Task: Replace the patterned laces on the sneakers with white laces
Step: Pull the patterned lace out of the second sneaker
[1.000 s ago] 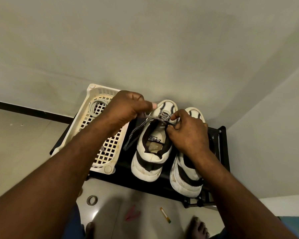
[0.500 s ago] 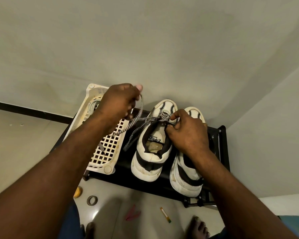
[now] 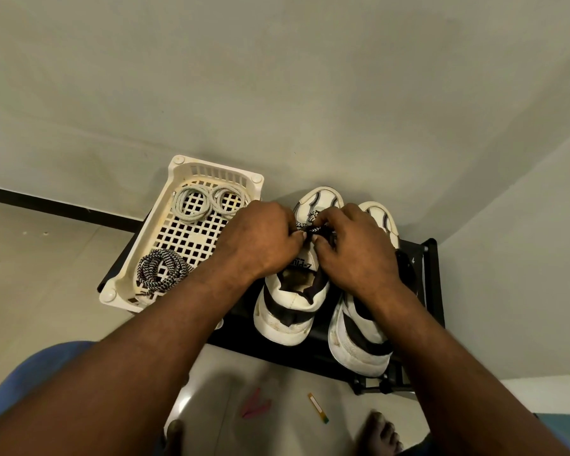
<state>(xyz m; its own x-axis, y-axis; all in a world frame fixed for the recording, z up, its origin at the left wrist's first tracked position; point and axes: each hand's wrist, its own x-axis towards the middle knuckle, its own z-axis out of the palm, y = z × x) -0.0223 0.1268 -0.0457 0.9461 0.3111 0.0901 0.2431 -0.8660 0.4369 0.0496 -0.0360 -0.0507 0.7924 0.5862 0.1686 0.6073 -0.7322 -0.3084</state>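
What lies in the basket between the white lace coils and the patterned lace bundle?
Head view: only bare basket floor between white coils and patterned bundle.

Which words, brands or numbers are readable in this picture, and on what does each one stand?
"Z-P...": on the tongue label of the left sneaker, seen upside down; the left hand hides the rest.
White mark on the black rack: too small to read.

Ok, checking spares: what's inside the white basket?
The basket holds two coiled white laces at its far end and a bundled patterned lace nearer. The left arm covers its right side; anything there is hidden.
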